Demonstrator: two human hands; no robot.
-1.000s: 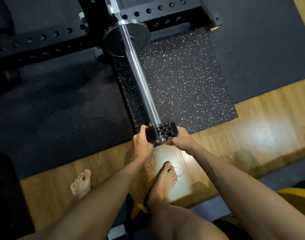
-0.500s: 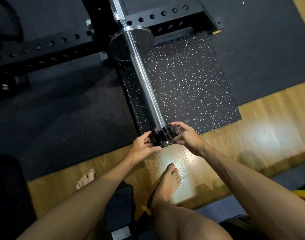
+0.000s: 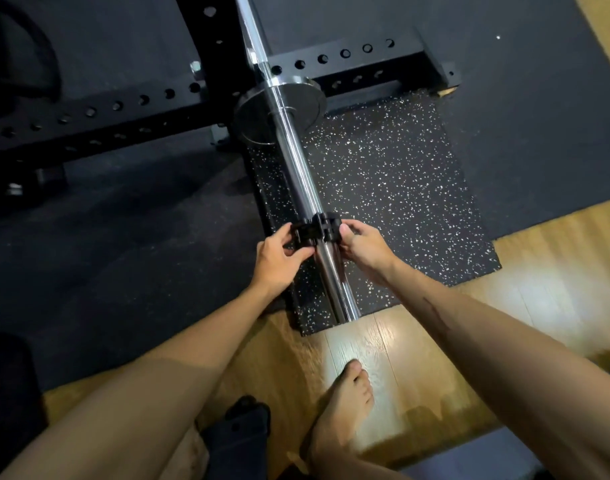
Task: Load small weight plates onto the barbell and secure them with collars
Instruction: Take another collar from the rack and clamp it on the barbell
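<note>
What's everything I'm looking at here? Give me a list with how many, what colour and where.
barbell sleeve: one, chrome, running from top centre toward the viewer
weight plate: one, silver, far along the sleeve
collar: one, black, around the sleeve, partway along
rack frame: one, black with holes, upper left
speckled mat: one, black and white, under the sleeve
wood floor: tan, right and bottom
left hand: on the collar
right hand: on the collar
foot: one, bare, on the wood

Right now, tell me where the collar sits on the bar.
The collar is around the barbell sleeve at centre frame, held between both hands, well short of the small plate.
</note>
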